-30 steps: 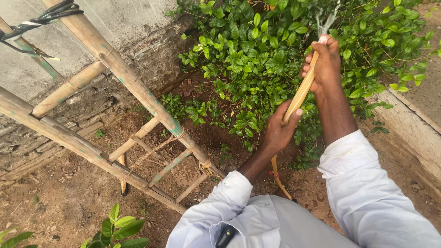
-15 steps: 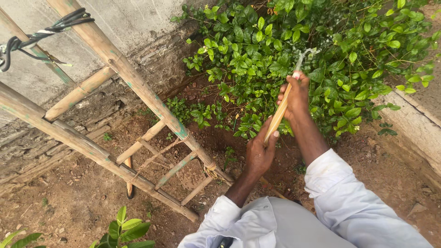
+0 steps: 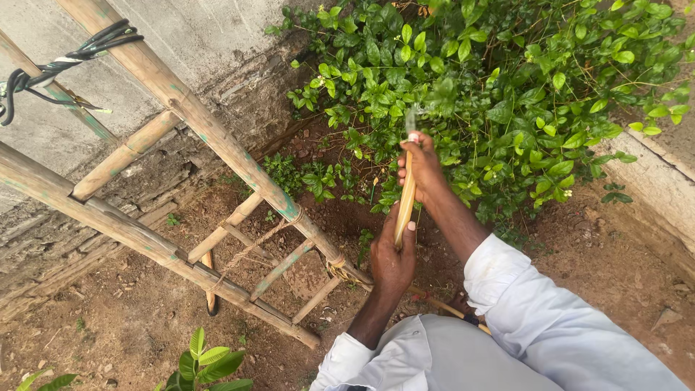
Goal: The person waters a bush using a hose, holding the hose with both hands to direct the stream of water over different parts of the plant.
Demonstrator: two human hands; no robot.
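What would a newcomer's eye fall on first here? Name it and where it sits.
At centre, the left hand and right hand grip a yellowish hose aimed into the leafy green shrub at upper right. A bamboo ladder lies slanted across the left side, over bare soil.

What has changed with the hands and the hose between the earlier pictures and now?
Both hands swung the yellow hose to the left: the right hand near the nozzle came down and left across the green bush, and the left hand followed lower. Both kept their grip, and water still leaves the tip. The bamboo ladder stayed as it was.
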